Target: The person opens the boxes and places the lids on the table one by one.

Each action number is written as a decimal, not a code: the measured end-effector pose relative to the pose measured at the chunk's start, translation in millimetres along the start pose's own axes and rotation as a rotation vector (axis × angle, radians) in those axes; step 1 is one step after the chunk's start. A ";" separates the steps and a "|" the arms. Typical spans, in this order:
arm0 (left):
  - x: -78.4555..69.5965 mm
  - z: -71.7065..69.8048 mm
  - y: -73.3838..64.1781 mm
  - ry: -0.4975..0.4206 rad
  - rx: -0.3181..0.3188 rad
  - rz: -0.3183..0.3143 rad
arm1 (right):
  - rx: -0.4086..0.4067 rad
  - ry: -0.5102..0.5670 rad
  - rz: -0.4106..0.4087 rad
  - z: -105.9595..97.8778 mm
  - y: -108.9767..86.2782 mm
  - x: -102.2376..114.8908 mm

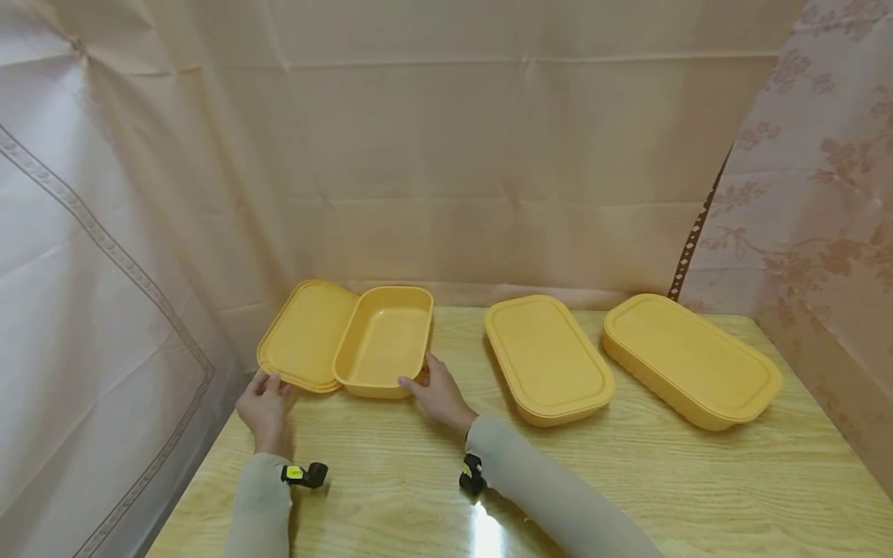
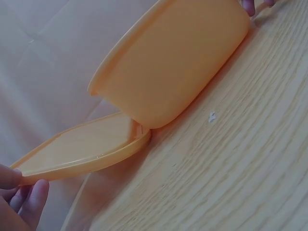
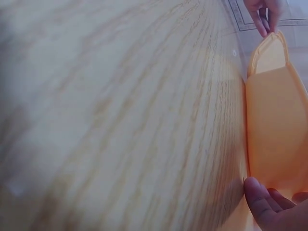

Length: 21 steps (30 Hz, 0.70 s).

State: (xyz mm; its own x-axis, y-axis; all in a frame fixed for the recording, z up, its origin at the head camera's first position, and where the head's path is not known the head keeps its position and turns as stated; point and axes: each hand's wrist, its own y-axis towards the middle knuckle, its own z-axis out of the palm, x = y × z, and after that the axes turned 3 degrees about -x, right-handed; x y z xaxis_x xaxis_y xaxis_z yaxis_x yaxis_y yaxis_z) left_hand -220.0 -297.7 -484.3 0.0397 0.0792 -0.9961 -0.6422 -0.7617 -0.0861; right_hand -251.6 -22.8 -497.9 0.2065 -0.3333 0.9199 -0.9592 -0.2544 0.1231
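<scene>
A yellow plastic lid (image 1: 307, 337) lies tilted at the table's far left, its inner end beside an uncovered yellow food container (image 1: 387, 341). My left hand (image 1: 265, 411) pinches the lid's near left corner between thumb and fingers. In the left wrist view that corner of the lid (image 2: 82, 149) is raised off the table, while its other end sits low against the container (image 2: 173, 62). At the container's near right corner, my right hand (image 1: 439, 393) grips the wall, thumb in front and fingers along the side. The right wrist view shows the thumb low near the tabletop.
Two more yellow containers with lids on, one in the middle (image 1: 549, 356) and one at the right (image 1: 691, 360), stand on the wooden table (image 1: 391, 480). Cloth curtains (image 1: 446, 155) hang close behind and at both sides. A small white scrap (image 2: 212, 117) lies on the wood.
</scene>
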 end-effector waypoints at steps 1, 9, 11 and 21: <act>0.2 -0.4 0.6 0.004 0.001 -0.004 | 0.001 -0.003 -0.001 -0.1 0.1 0.1; 1.1 -3.5 6.1 0.055 0.009 -0.031 | 0.019 -0.030 0.012 -2.1 -0.3 1.9; 1.3 -4.5 6.8 0.070 0.016 -0.037 | 0.022 -0.038 0.016 -2.3 -0.2 1.7; 3.0 -8.9 12.5 0.114 0.017 -0.121 | 0.028 -0.054 0.014 -1.5 2.6 -2.5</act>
State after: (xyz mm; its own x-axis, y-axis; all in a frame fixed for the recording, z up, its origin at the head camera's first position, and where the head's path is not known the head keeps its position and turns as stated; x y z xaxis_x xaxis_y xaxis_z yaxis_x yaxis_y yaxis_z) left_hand -221.1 -312.7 -488.5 0.2035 0.0954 -0.9744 -0.6400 -0.7402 -0.2062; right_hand -254.9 -21.2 -499.4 0.2034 -0.3851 0.9002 -0.9565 -0.2746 0.0986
